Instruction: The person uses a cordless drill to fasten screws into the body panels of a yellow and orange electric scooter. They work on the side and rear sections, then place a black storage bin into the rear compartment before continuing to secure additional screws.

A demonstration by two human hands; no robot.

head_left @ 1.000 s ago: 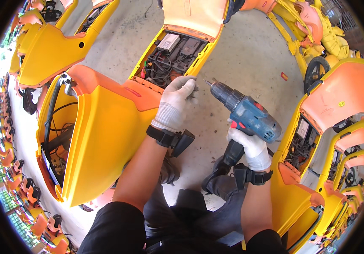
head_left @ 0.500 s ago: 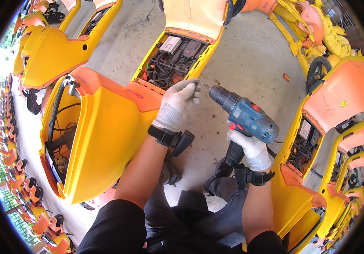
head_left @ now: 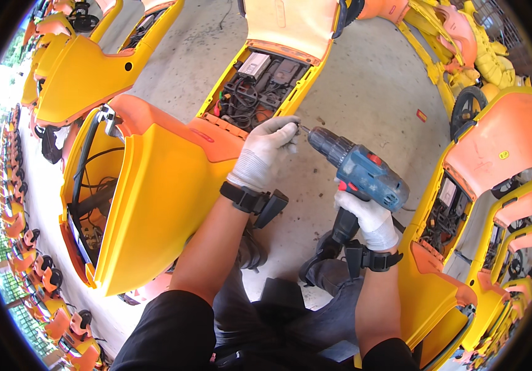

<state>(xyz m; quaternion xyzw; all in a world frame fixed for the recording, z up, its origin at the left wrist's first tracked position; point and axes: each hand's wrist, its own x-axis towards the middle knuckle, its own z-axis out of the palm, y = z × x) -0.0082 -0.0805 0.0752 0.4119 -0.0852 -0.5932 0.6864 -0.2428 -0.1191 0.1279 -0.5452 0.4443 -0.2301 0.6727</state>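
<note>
My right hand, in a white glove, is wrapped round the handle of a blue and black cordless drill. The drill points up and left, its bit at the fingertips of my left hand. That hand, gloved too, is closed in a pinch; whatever small thing lies between thumb and forefinger is too small to name. Just ahead of it stands a yellow and orange scooter body with an open bay in its floor. Cables, a silver box and black parts fill the bay.
Another scooter body with an open bay stands to the right, and one more at the far left. Yellow and orange panels are piled at the back right. A small red and yellow piece lies on the concrete floor.
My pinched left fingers and the drill's tip have come together, closing the small gap between them. The surroundings have shifted slightly in view.
</note>
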